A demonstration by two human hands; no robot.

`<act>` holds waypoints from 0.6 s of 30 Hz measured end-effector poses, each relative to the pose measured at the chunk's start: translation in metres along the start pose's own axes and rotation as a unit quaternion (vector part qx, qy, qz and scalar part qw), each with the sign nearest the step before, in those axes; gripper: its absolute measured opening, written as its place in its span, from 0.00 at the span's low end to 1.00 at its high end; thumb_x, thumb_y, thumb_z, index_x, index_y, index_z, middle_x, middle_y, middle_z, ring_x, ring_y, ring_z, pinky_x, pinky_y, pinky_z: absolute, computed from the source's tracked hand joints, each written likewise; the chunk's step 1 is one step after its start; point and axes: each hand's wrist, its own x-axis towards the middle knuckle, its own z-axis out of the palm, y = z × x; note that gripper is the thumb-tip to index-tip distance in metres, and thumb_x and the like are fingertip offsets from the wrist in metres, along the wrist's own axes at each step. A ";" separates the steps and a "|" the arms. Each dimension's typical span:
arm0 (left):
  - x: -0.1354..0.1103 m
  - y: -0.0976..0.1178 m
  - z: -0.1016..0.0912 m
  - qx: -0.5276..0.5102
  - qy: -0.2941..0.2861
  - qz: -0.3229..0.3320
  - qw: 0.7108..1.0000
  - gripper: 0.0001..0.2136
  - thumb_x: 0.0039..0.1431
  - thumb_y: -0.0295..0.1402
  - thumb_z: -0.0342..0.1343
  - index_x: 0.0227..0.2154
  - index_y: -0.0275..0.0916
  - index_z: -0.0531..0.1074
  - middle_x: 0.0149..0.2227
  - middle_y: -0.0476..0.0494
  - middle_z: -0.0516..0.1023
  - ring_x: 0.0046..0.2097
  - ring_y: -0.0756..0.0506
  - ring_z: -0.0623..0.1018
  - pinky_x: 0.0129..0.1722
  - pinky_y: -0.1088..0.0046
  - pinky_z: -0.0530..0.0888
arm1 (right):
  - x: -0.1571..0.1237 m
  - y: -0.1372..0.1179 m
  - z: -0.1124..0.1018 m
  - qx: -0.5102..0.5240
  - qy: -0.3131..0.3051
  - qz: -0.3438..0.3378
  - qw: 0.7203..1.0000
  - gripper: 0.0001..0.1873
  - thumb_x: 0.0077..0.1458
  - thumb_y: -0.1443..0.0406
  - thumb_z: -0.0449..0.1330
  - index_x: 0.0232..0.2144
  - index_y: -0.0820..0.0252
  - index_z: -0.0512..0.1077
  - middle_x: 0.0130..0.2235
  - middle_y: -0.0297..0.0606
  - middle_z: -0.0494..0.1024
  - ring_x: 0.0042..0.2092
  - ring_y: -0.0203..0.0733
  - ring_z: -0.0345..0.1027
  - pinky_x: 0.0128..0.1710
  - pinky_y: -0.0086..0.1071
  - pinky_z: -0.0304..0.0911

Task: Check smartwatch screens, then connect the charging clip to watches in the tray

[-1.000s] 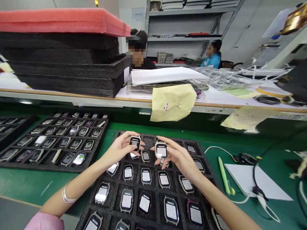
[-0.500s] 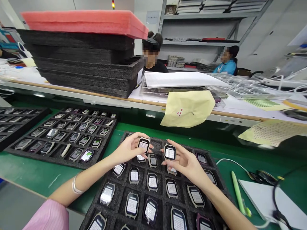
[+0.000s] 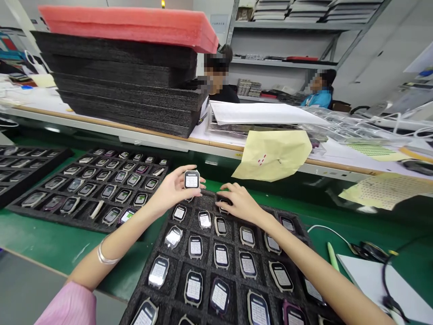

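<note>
My left hand (image 3: 170,186) holds up a smartwatch case (image 3: 191,180) with no strap, its screen lit with a white list, above the far left of the tray. Over the tray's back row, my right hand (image 3: 242,204) has its fingers curled round another smartwatch (image 3: 224,206), which sits low at a compartment and is partly covered by the fingers. Beneath both hands lies a black foam tray (image 3: 207,239) with many compartments. Most of those that show hold strapless smartwatches, many with lit screens.
Left of this tray lies a second foam tray (image 3: 81,215) of watches, with a third (image 3: 27,179) beyond it. Stacked black foam trays (image 3: 125,85) under pink foam (image 3: 128,27) stand on the shelf. Two people sit behind. A green pen (image 3: 333,256) and white pad (image 3: 375,280) lie right.
My right hand has lowered its watch from above the tray to the back row. My left hand has moved slightly left and up with its watch. The view has shifted a little.
</note>
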 end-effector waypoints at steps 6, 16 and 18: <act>-0.002 0.000 0.001 -0.038 0.083 -0.022 0.996 0.24 0.49 0.37 0.64 0.49 0.35 0.68 0.40 0.37 0.79 0.42 0.40 0.78 0.33 0.72 0.76 | 0.057 -0.067 0.025 -0.012 -0.064 -0.024 0.998 0.06 0.60 0.67 0.58 0.38 0.59 0.75 0.41 0.41 0.76 0.43 0.47 0.67 0.43 0.38 0.61; -0.003 -0.007 -0.002 -0.019 0.092 -0.066 0.993 0.20 0.49 0.37 0.64 0.46 0.39 0.72 0.40 0.41 0.78 0.45 0.40 0.76 0.31 0.76 0.76 | 0.070 -0.085 0.071 -0.054 -0.059 0.139 0.987 0.09 0.60 0.71 0.54 0.43 0.69 0.70 0.46 0.58 0.72 0.48 0.60 0.65 0.42 0.46 0.62; -0.005 -0.007 0.000 -0.014 0.090 -0.070 0.993 0.20 0.49 0.37 0.65 0.45 0.39 0.72 0.40 0.41 0.78 0.45 0.40 0.76 0.31 0.76 0.76 | 0.072 -0.086 0.074 -0.026 -0.061 0.153 0.986 0.09 0.60 0.68 0.57 0.43 0.67 0.70 0.46 0.56 0.73 0.48 0.59 0.65 0.42 0.45 0.63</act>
